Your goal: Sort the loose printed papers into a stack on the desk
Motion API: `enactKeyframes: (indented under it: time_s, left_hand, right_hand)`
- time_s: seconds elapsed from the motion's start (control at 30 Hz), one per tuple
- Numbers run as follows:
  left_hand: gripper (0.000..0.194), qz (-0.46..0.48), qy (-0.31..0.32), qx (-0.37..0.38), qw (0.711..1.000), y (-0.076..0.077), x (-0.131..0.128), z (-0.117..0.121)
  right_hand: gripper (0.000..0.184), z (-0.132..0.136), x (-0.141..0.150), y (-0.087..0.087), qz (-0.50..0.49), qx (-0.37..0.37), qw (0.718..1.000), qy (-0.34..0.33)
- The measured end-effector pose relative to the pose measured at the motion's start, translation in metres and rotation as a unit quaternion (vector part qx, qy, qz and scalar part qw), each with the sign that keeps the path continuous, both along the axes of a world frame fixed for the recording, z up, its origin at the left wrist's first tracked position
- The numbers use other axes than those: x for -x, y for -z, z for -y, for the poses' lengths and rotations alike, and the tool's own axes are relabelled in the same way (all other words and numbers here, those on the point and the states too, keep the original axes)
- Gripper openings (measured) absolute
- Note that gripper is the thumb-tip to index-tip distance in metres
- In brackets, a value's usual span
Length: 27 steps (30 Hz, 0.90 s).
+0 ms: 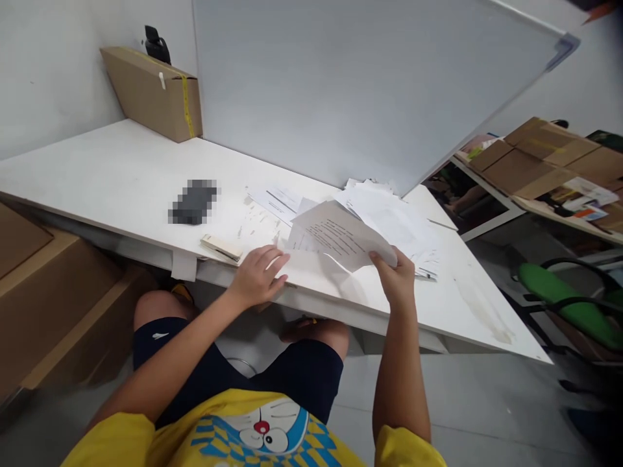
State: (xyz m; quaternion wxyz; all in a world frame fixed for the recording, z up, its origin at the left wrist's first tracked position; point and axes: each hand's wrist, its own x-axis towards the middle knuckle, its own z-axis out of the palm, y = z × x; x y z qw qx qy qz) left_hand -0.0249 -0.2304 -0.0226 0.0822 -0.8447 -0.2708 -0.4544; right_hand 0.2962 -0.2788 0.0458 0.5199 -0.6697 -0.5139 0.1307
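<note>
My right hand (393, 271) is closed on the right edge of a printed sheet of paper (335, 233), thumb on top. The sheet is tilted up off the table, its lines of text facing me. Under it lie more loose white papers, partly hidden. My left hand (260, 275) is at the table's front edge, fingers apart, close to the lower left corner of the papers. Whether its fingertips touch a page I cannot tell. A cream stapler (220, 249) lies just left of that hand. Behind the held sheet is a messy paper stack (389, 217).
A dark pixelated object (195, 201) lies on the white table (97, 175). A cardboard box (150, 91) stands at the back left, with a black bottle (156, 45) behind it. A whiteboard-like panel (341, 84) rises along the back. A green chair (569, 305) is on the right.
</note>
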Motion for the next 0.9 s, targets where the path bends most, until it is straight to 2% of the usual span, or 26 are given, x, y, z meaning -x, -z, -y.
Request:
enactKeyframes:
  time_s: [0.07, 0.1, 0.17, 0.23, 0.3, 0.37, 0.47, 0.57, 0.63, 0.77, 0.9]
  left_hand:
    - [0.060, 0.060, -0.006, 0.108, 0.992, 0.002, -0.033, -0.001]
    - [0.068, 0.098, -0.012, 0.179, 0.979, 0.002, -0.046, -0.008]
    - [0.081, 0.171, -0.004, 0.333, 0.927, 0.002, -0.067, -0.030]
    - [0.082, 0.205, 0.043, 0.466, 0.860, 0.001, -0.079, -0.054]
    - [0.075, 0.218, 0.074, 0.522, 0.821, 0.000, -0.086, -0.071]
    - [0.066, 0.225, 0.085, 0.517, 0.822, -0.001, -0.088, -0.078]
    - [0.050, 0.220, 0.090, 0.481, 0.844, -0.004, -0.085, -0.075]
    - [0.035, 0.206, 0.100, 0.476, 0.849, -0.008, -0.081, -0.068]
    - [0.035, 0.207, 0.125, 0.485, 0.840, -0.010, -0.079, -0.065]
    - [0.038, 0.217, 0.176, 0.501, 0.819, -0.011, -0.078, -0.062]
    - [0.031, 0.196, 0.123, 0.504, 0.832, -0.016, -0.077, -0.057]
  right_hand:
    - [0.023, -0.001, -0.004, -0.002, -0.010, 0.008, 1.000, -0.016]
    - [0.023, -0.002, -0.007, -0.004, -0.018, 0.004, 1.000, -0.023]
    - [0.024, -0.005, -0.011, -0.006, -0.033, -0.013, 0.999, -0.035]
    - [0.025, -0.008, -0.014, -0.005, -0.050, -0.035, 0.997, -0.039]
    - [0.030, -0.011, -0.013, 0.001, -0.069, -0.062, 0.995, -0.038]
    - [0.037, -0.014, -0.009, 0.012, -0.095, -0.097, 0.990, -0.025]
    - [0.047, -0.017, -0.001, 0.038, -0.136, -0.138, 0.981, 0.021]
    - [0.058, -0.018, 0.007, 0.064, -0.171, -0.139, 0.974, 0.049]
    - [0.063, -0.019, 0.011, 0.076, -0.188, -0.135, 0.971, 0.055]
    - [0.068, -0.018, 0.013, 0.082, -0.190, -0.109, 0.974, 0.051]
    - [0.068, -0.004, 0.014, 0.071, -0.199, -0.012, 0.980, 0.010]
